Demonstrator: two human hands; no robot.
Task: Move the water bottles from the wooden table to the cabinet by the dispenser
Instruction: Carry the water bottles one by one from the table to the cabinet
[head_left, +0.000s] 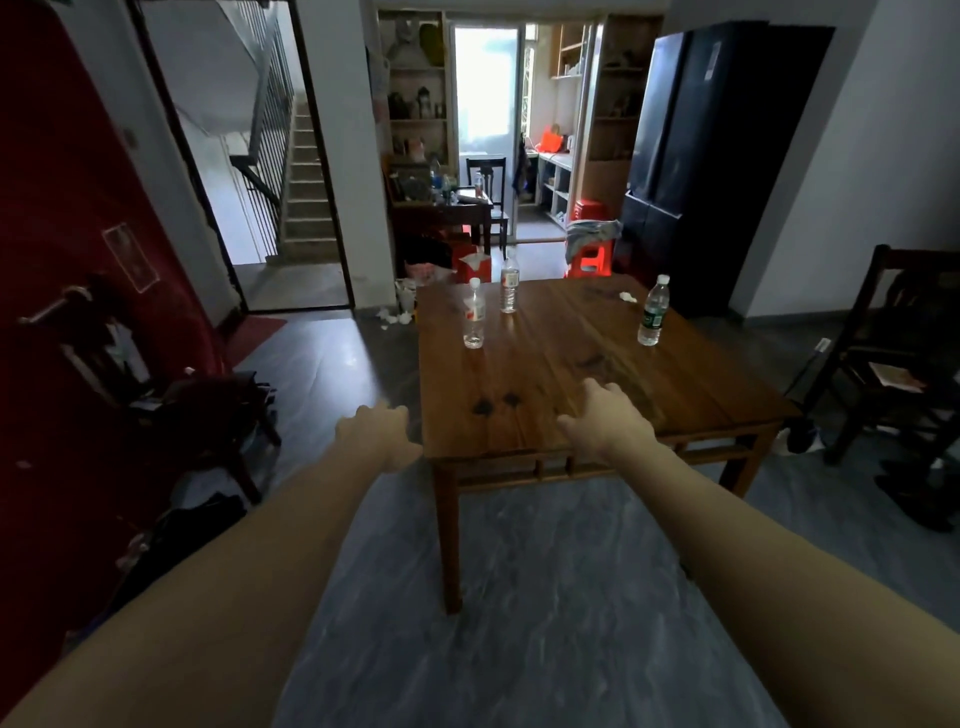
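Wooden and square, the table (582, 364) stands on grey marbled flooring and serves as the landmark for everything else. Three clear plastic water bottles stand upright on it, each with its long axis vertical and its white cap pointing at the ceiling. The red-labelled bottle (474, 313) stands on the table's left side, past the middle. The white-labelled bottle (509, 285) is just behind it, close to the table's far edge. The green-labelled bottle (653, 312) stands well apart from both, near the table's right edge. A small crumpled white tissue (628, 296) lies on the table near the far edge, beside the green-labelled bottle.

Both bare arms reach forward toward the table. The left hand (378, 427) hovers over the floor just off the table's near left corner, fingers loosely extended, holding nothing. The right hand (605, 415) hovers above the table's near edge, fingers spread and relaxed, also empty. Neither touches a bottle.

Beyond the table's far side stand a red plastic stool (589, 257) and a dark refrigerator (696, 130). A dark wooden chair (893, 353) sits off the table's right side.
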